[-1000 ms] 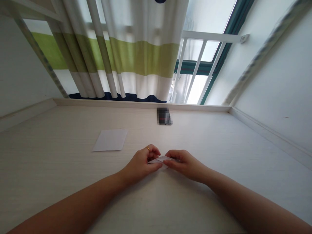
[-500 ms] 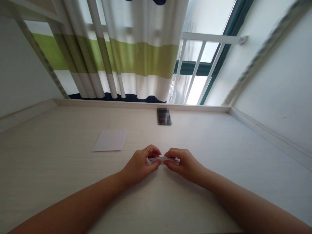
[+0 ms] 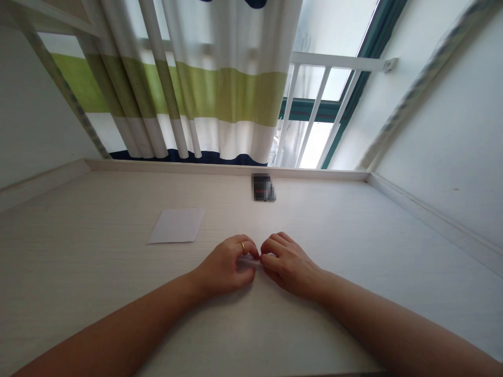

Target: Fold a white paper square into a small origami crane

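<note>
Paper [image 3: 249,262] folded narrow, grip of left hand [image 3: 228,266] and right hand [image 3: 290,266] pinched on it, faintly streaked tabletop [image 3: 326,214]

White-and-green curtain [image 3: 236,94] with navy hem; daylight through teal-framed window [image 3: 330,31] behind white railing [image 3: 341,60]; pale walls [image 3: 451,141] flanking; wood-grain bench [image 3: 346,225], raised rim [image 3: 188,167].

Between the left hand [image 3: 227,266] and right hand [image 3: 290,267] is a piece of paper [image 3: 247,261]. On the table [image 3: 353,230], a sheet [image 3: 176,225] lies beyond them, to the left. A blurred object [image 3: 260,187] rests farther back, before the curtain [image 3: 231,94], with the railing [image 3: 341,61] behind to its right.
</note>
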A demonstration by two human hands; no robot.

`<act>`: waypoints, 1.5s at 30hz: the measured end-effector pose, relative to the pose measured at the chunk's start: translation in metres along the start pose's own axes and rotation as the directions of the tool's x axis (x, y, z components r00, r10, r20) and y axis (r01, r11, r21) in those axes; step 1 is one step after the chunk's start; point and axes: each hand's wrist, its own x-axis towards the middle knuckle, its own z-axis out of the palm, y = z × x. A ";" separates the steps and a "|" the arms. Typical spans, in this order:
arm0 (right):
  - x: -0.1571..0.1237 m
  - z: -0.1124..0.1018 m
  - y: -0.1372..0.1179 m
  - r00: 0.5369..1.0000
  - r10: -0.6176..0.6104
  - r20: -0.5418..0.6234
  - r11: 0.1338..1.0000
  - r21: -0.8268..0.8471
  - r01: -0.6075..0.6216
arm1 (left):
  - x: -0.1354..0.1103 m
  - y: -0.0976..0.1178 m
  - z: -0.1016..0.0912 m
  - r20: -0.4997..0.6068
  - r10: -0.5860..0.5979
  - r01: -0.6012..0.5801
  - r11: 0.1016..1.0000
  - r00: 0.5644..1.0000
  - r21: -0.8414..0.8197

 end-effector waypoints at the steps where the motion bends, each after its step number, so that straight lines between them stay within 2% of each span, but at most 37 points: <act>1: 0.000 0.001 0.000 1.000 -0.011 0.013 1.000 -0.002 0.011 | 0.000 0.000 0.000 0.021 -0.010 0.011 1.000 1.000 -0.015; 7: 0.001 -0.005 -0.002 0.991 -0.015 0.131 0.997 0.078 0.005 | 0.002 -0.005 0.000 0.039 -0.097 0.093 0.992 0.995 0.088; 11: 0.000 -0.011 -0.001 0.980 -0.020 0.198 0.987 0.159 -0.012 | 0.002 -0.008 -0.002 0.076 -0.089 0.084 0.994 0.993 0.076; 22: -0.002 -0.009 0.002 0.980 0.017 0.200 0.947 0.311 -0.080 | 0.004 -0.004 -0.005 0.124 -0.103 0.096 0.994 0.987 0.059; 33: 0.001 -0.014 -0.002 0.965 0.054 0.257 0.947 0.294 -0.132 | 0.005 -0.003 -0.008 0.177 -0.125 0.121 0.992 0.976 0.032; 45: 0.000 -0.006 -0.004 0.946 0.128 0.298 0.957 0.212 -0.197 | 0.005 -0.004 -0.011 0.222 -0.126 0.125 0.992 0.967 0.017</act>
